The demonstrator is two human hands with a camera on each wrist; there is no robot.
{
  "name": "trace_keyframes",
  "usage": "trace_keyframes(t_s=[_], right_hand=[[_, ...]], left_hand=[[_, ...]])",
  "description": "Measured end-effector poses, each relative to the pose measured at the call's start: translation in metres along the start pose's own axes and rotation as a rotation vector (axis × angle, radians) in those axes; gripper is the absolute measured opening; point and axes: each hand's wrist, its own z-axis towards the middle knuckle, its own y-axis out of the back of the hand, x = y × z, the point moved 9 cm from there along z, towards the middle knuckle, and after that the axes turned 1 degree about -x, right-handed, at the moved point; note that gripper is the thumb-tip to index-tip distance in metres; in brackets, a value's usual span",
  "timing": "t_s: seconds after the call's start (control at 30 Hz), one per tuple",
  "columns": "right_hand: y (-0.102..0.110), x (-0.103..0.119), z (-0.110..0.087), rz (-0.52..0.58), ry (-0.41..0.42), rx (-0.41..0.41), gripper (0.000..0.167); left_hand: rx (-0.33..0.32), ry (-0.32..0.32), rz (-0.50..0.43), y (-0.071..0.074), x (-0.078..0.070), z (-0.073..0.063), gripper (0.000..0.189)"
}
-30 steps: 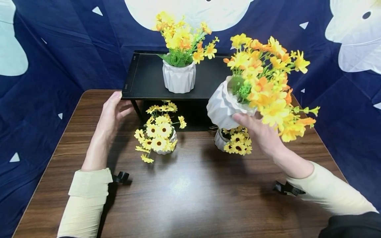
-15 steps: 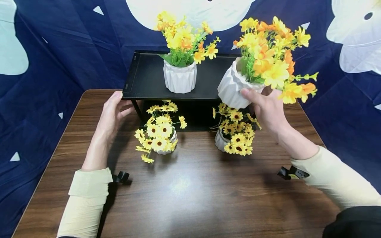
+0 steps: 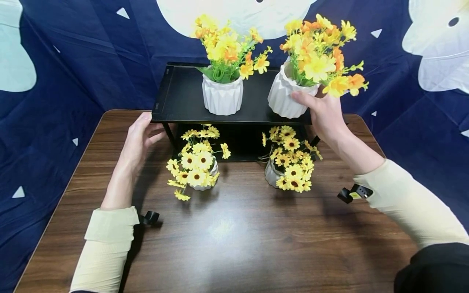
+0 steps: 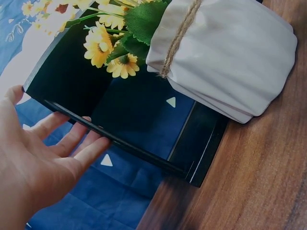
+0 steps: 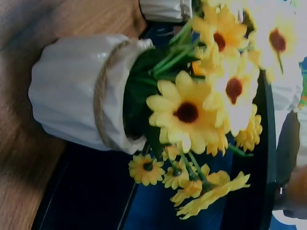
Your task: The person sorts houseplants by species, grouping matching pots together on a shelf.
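My right hand (image 3: 327,116) grips a white ribbed flower pot (image 3: 286,97) of yellow and orange flowers, thumb on its near side. It tilts slightly over the right end of a black two-tier shelf (image 3: 179,93); whether its base touches is unclear. A matching flower pot (image 3: 222,97) stands upright on the top board. At the shelf's left front corner, my left hand (image 3: 135,140) holds on, thumb at the top board. In the left wrist view its fingers (image 4: 88,148) touch the thin black leg (image 4: 129,146).
Two smaller white pots of yellow daisies stand before the shelf, the left pot (image 4: 230,52) and right pot (image 5: 72,91) both tied with twine. All rests on a brown wooden table (image 3: 227,252). A dark blue patterned cloth (image 3: 91,53) hangs behind.
My right hand has raised the flower pot, moved it back over the shelf's right end and turned it more upright. The left hand has stayed at the shelf corner.
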Motion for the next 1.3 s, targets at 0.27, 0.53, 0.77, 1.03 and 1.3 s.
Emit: trace_keyframes(t_s=[0.27,0.53,0.77,1.03,1.3], right_hand=[[0.006,-0.013,0.017,-0.025,-0.029,-0.004,0.055],[0.012,-0.021,0.026,-0.029,-0.038,-0.018,0.060],[0.013,-0.026,0.027,-0.059,-0.074,-0.024,0.068],[0.012,-0.029,0.027,-0.095,-0.109,-0.005,0.078],[0.012,-0.032,0.026,-0.089,-0.126,0.014,0.075]], left_hand=[[0.001,-0.005,0.019,0.000,-0.001,-0.001,0.025],[0.003,-0.008,0.010,-0.001,-0.001,-0.001,0.026],[-0.001,-0.006,0.023,-0.001,-0.001,-0.001,0.026],[-0.010,-0.001,0.015,0.000,-0.001,-0.002,0.026],[-0.007,0.002,0.007,0.000,-0.001,-0.001,0.025]])
